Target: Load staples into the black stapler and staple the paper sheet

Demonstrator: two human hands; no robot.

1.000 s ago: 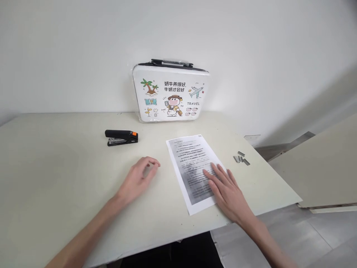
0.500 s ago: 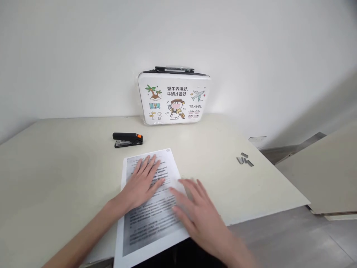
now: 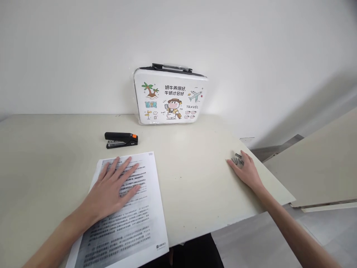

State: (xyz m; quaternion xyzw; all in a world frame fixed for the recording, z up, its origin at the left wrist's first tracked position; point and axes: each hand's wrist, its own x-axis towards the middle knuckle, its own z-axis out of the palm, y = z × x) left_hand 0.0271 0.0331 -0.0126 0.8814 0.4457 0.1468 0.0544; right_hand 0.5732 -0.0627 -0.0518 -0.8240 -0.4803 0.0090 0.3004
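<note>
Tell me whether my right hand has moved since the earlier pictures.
Yes: against the white case, your right hand moved right and forward, to the grey strips.

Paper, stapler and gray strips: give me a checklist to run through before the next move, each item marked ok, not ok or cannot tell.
1. Left hand flat on the paper: ok, fingers spread.
2. Whole paper on the table: cannot tell, its lower left part leaves the picture.
3. Stapler apart from the paper: ok, beyond its far edge.
4. Gray strips gripped by the right hand: cannot tell, contact is unclear.
5. Printed case apart from both hands: ok.
</note>
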